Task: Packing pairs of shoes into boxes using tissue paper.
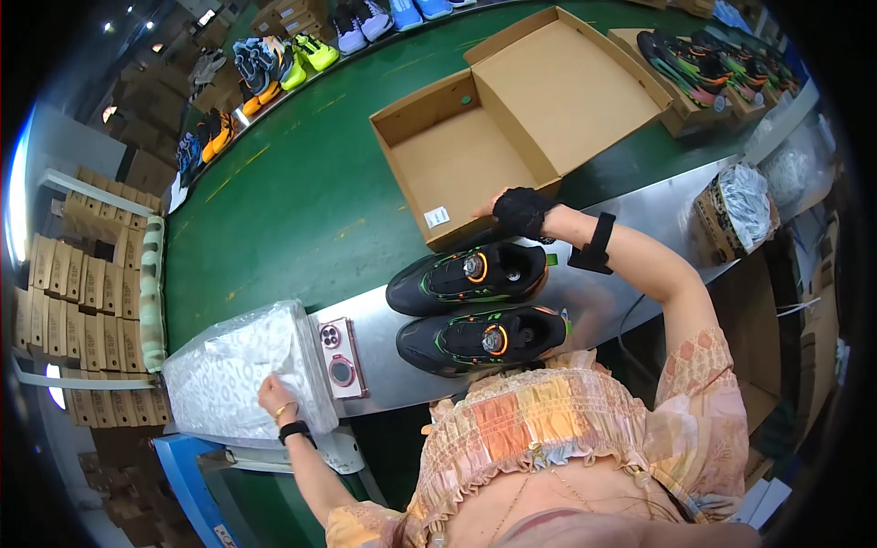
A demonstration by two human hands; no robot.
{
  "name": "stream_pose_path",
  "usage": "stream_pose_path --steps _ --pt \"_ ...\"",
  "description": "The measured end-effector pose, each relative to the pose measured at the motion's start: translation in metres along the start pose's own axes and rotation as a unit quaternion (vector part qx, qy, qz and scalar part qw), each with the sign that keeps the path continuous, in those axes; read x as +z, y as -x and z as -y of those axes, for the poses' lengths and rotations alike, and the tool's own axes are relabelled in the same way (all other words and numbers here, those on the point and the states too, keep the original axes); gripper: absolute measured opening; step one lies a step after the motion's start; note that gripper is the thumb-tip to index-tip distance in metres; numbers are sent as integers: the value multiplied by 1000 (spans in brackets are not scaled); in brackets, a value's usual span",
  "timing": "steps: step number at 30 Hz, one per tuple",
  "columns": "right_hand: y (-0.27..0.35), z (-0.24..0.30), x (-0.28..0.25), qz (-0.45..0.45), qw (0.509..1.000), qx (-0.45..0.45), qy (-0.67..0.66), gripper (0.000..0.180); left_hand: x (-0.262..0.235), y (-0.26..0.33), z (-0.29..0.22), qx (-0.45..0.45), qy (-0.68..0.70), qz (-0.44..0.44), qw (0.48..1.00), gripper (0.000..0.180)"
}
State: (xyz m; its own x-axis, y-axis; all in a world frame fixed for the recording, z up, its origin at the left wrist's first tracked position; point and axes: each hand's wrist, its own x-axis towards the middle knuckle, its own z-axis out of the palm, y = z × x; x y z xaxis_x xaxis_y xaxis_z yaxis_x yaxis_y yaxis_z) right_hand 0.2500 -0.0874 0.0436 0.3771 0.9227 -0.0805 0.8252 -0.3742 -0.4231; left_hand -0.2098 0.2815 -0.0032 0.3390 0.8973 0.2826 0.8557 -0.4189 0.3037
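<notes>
My left hand lies on a stack of thin white printed wrapping sheets at the left, its fingers pinched together at the top sheet. My right hand, in a black fingerless glove, reaches over the near side of an open brown shoe box. Its bare fingertips stretch left, close to a small white label inside. Between the box and my body a pair of black sneakers with green and orange trim stands side by side, the far shoe and the near shoe.
A phone lies between the sheets and the shoes on the metal ledge. Beyond runs a green conveyor belt. More sneakers line its far edge; boxed shoes stand far right. Stacked boxes fill the left.
</notes>
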Motion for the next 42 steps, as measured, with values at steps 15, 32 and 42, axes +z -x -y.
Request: stream_pose_path --steps 15,32,42 --pt "2 68 -40 -168 912 -190 -322 54 -120 -33 -353 179 470 -7 864 22" --pt "67 -227 -165 -699 631 336 -4 43 65 -13 -399 312 120 238 912 77" --pt "128 -295 -143 -714 550 430 -47 52 101 -34 -344 -269 380 536 704 118"
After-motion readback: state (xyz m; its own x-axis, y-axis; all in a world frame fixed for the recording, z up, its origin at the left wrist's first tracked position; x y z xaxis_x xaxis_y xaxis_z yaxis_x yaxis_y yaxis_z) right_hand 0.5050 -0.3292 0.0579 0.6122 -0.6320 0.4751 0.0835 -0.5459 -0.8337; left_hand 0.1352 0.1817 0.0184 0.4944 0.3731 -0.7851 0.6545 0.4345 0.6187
